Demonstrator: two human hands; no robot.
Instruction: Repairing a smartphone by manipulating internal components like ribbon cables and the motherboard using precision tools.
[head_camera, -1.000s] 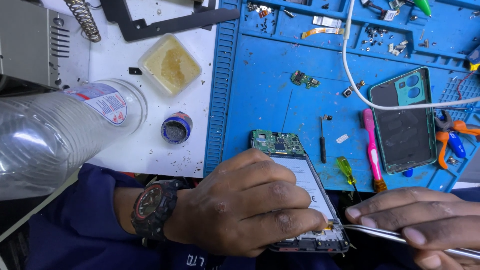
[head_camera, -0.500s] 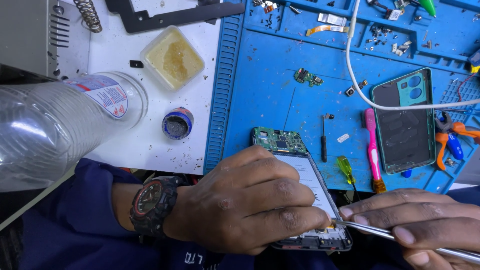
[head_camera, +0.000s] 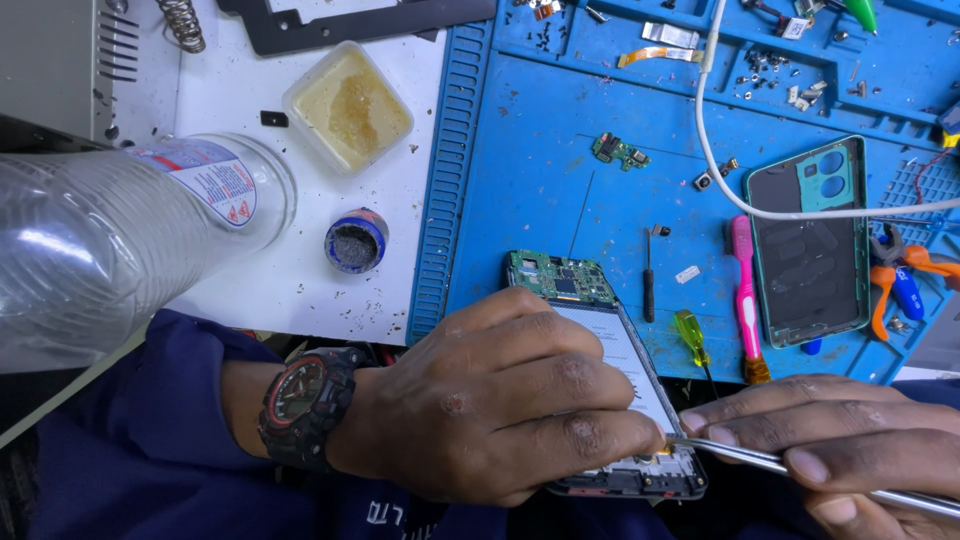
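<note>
An opened phone (head_camera: 600, 330) lies on the blue work mat (head_camera: 560, 170), its green circuit board showing at the far end and a white battery in the middle. My left hand (head_camera: 490, 405) lies flat over the phone and holds it down; a black and red watch (head_camera: 305, 400) is on that wrist. My right hand (head_camera: 830, 440) grips metal tweezers (head_camera: 760, 462), whose tip touches the phone's near end beside my left fingertips.
A clear plastic bottle (head_camera: 110, 240) lies at the left, next to a small blue tin (head_camera: 355, 240) and a tub of yellow paste (head_camera: 348, 105). On the mat: green phone back cover (head_camera: 810, 245), pink brush (head_camera: 745, 300), white cable (head_camera: 720, 170), small screwdrivers, pliers, loose parts.
The view has drifted slightly. My right hand has crept a little left, bringing the tweezer tip closer to my left fingertips at the phone's near end.
</note>
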